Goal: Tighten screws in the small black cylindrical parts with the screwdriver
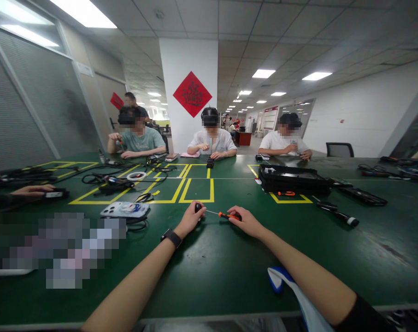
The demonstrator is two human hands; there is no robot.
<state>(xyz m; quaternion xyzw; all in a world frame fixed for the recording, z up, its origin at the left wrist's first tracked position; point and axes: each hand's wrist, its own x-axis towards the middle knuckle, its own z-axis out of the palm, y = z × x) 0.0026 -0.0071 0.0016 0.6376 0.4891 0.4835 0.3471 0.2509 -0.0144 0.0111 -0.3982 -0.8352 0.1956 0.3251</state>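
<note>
Over the middle of the green table (pixel 202 286), my right hand (pixel 246 222) is closed round the orange and black handle of a screwdriver (pixel 226 216). Its thin metal shaft points left, and the tip reaches my left hand (pixel 190 220). That hand, with a dark watch on its wrist, is closed on a small black object (pixel 198 207). The fingers cover most of this object, so its kind does not show. Whether the tip sits in it or only beside it, I cannot tell.
A black case (pixel 295 179) stands at the back right, with another orange screwdriver (pixel 285 193) before it. A phone (pixel 126 210) and tangled cables (pixel 108 180) lie left. Blue-and-white fabric (pixel 279 281) is under my right forearm. Several people sit around; a co-worker's hand (pixel 32 191) is far left.
</note>
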